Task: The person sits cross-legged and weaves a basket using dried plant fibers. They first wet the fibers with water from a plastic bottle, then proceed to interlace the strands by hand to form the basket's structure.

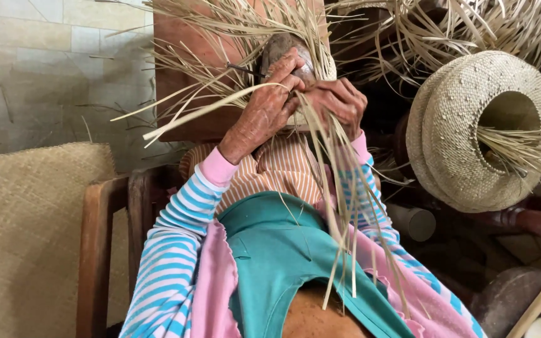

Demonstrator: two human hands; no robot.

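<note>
My left hand (pixel 263 114) and my right hand (pixel 338 101) meet over a half-woven straw piece (pixel 311 59) that sits on a rounded dark form (pixel 278 45). The left fingers pinch pale straw strands at the weave's edge. The right fingers press and grip the weave just beside them. Long loose strands (pixel 340 206) hang from the work over my striped sleeves and teal garment. More strands fan out to the left and above. A thin dark pin (pixel 240 68) sticks out near the left fingers.
An unfinished woven straw hat (pixel 455 134) with loose strands hangs at the right. A coarse woven mat (pixel 26 238) covers the left, beside a wooden chair frame (pixel 95 250). A grey cylinder (pixel 413 223) and a wooden handle (pixel 533 310) lie at the lower right.
</note>
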